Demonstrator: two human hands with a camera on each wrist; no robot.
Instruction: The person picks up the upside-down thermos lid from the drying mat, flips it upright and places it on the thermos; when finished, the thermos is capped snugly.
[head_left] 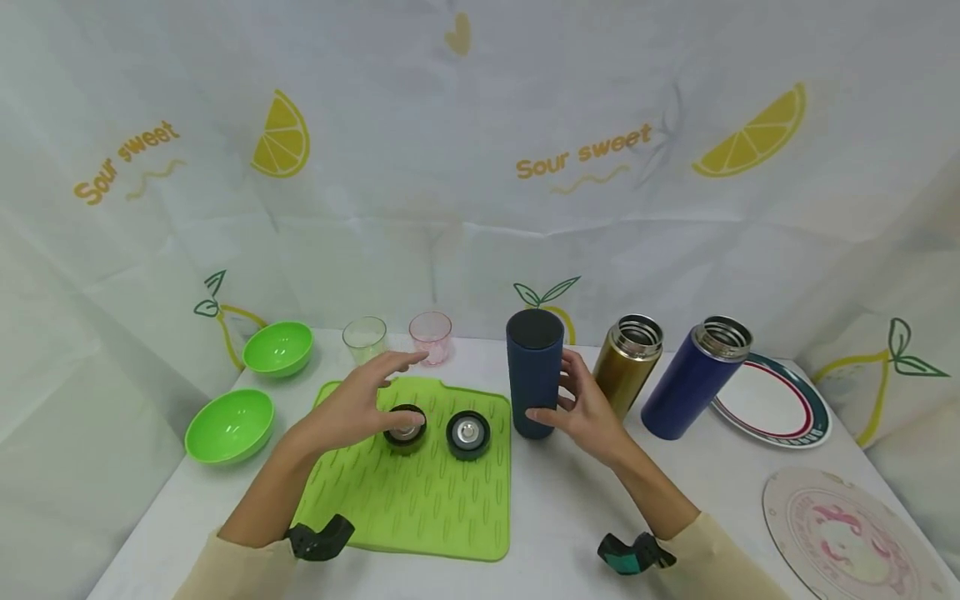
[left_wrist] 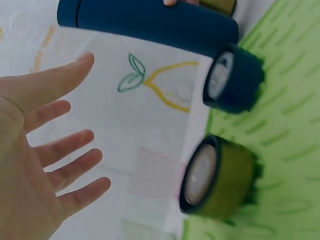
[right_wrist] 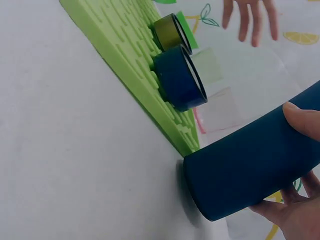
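Dark blue flask (head_left: 534,372) stands upright on the table just right of the green mat (head_left: 420,492), gripped by the right hand (head_left: 585,408). Left hand (head_left: 358,400) hovers, fingers spread, above the olive lid (head_left: 405,427).

The head camera looks forward and down over the whole table (head_left: 570,517) from the near side. Each wrist camera sits low and close, tilted sideways, facing far. All three views share the green mat (head_left: 420,492) and its two lids.
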